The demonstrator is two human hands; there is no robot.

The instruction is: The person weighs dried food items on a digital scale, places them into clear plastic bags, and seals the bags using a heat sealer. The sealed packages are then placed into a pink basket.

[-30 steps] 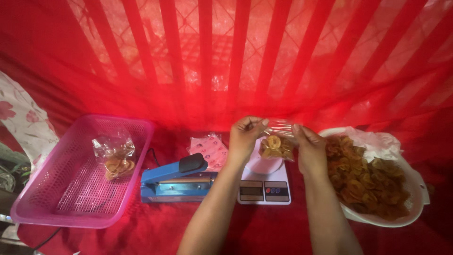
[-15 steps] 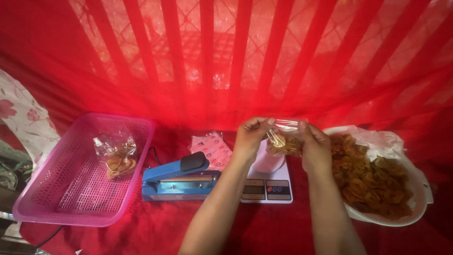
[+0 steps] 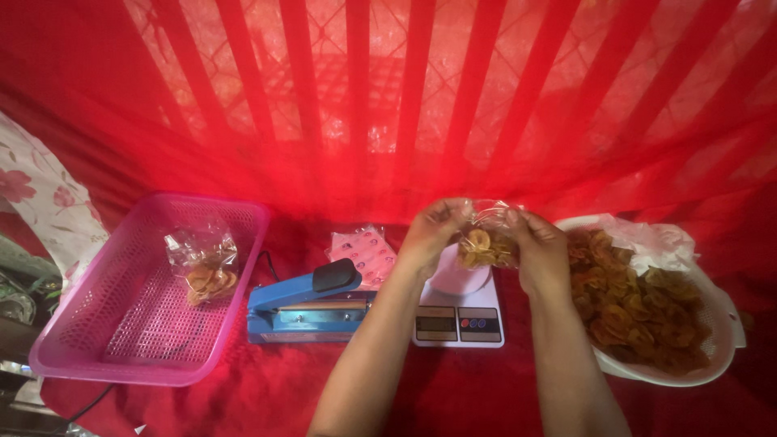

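A red cloth covers the whole table, and a red-lit slatted curtain hangs across the far side. At the left sits a pink plastic basket holding one sealed bag of chips. At the right, a white bowl is heaped with fried banana chips. Between them lie a blue heat sealer and, just to its right, a white digital scale, with a pink patterned packet behind the sealer. Above the scale, both hands hold up a small clear bag of chips. The left hand pinches its top left edge, fingers closed on the plastic. The right hand grips the right side, fingers apparently curled shut on it, though the film blurs the fingertips.
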